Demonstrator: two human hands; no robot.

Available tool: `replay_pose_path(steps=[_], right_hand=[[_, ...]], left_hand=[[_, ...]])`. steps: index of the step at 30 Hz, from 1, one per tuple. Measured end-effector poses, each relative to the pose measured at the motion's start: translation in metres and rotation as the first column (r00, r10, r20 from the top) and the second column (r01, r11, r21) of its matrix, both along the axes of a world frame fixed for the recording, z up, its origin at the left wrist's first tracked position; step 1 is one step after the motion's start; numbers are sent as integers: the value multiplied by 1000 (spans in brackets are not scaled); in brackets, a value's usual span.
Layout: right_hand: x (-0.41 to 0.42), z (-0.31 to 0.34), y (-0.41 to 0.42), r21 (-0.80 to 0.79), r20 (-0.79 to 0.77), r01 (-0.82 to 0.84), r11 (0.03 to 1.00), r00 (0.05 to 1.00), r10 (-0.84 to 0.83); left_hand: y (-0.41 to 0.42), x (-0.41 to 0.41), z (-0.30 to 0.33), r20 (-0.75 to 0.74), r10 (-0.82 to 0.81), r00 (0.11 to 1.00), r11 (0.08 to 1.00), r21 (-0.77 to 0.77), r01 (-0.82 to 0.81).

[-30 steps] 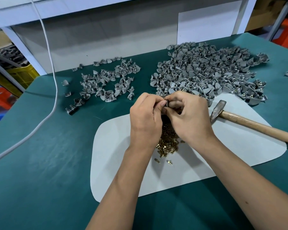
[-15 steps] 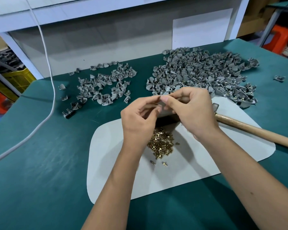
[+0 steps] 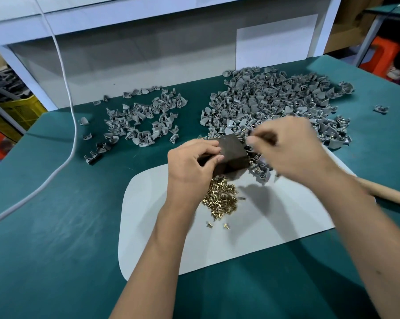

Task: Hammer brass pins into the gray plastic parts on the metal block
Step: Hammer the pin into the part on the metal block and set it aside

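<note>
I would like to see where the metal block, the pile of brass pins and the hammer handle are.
metal block (image 3: 232, 153): head view, on its dark top face.
pile of brass pins (image 3: 221, 199): head view, middle of the heap.
hammer handle (image 3: 392, 196): head view, on the visible wooden shaft.

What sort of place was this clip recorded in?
Probably a small factory assembly bench: a green-covered table holds a large heap of identical gray plastic parts, a pile of brass pins and a dark metal block, with a yellow crate beside it.

I saw gray plastic parts (image 3: 272, 100), brass-gold pins (image 3: 221, 199), a dark block (image 3: 232, 153), a pale gray mat (image 3: 275, 226) and a teal tabletop (image 3: 56, 226).
</note>
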State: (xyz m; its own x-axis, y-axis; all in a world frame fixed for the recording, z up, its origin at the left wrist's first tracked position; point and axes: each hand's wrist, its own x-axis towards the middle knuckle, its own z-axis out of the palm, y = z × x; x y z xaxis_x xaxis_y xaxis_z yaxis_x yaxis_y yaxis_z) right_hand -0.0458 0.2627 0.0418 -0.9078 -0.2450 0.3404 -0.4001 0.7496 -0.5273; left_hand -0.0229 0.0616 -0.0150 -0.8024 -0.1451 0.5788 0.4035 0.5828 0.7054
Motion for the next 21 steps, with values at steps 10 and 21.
replay_pose_path(steps=[10, 21], right_hand=[[-16, -10, 72, 495, 335, 42, 868, 912, -236], [-3, 16, -14, 210, 32, -46, 977, 999, 40]], left_hand=[[-7, -4, 5, 149, -50, 988, 999, 12, 48], [-19, -17, 1, 69, -118, 991, 991, -49, 121]])
